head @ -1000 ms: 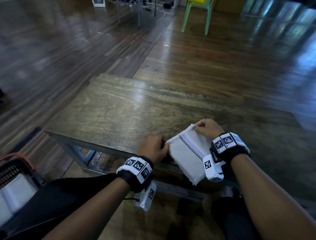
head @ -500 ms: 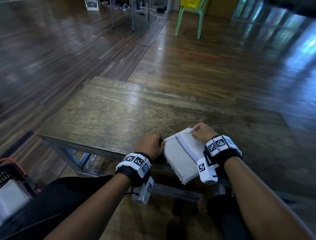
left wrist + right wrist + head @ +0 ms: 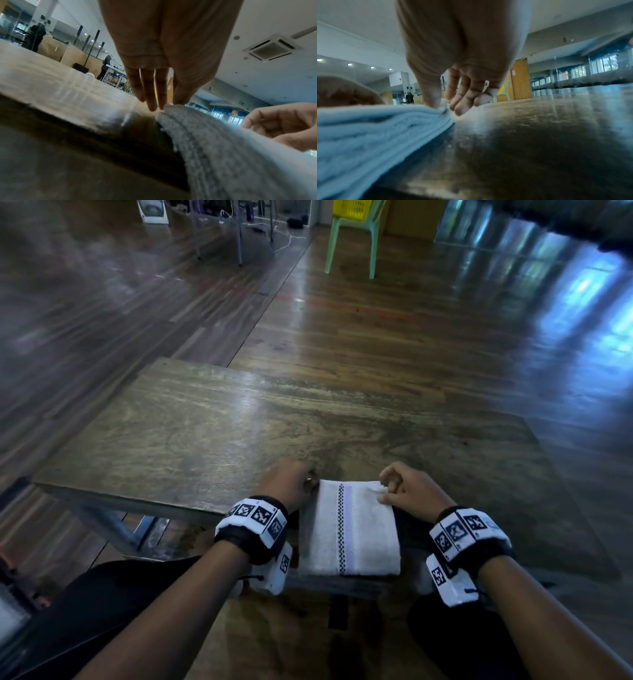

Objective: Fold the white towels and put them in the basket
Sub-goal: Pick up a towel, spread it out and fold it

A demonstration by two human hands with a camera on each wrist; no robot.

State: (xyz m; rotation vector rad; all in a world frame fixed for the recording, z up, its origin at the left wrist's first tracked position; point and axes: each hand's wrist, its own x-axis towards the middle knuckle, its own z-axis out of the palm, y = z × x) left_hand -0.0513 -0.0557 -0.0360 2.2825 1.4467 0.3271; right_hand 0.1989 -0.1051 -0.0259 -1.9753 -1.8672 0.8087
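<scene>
A folded white towel with a checked stripe lies flat at the near edge of the wooden table, several layers thick. My left hand is at its far-left corner. In the left wrist view the left hand has its thumb on top of that corner of the towel and its fingers down beside it, pinching it. My right hand pinches the far-right corner. The right wrist view shows the right hand nipping the towel between thumb and fingers.
The dark basket shows only as a sliver at the lower left edge, beside my knee. A green plastic chair stands far off on the shiny wooden floor. Bare tabletop lies beyond and to the left of the towel.
The towel has turned from lying askew to lying square with the table edge. Both hands have shifted to its two far corners, and the basket has slid almost out of view.
</scene>
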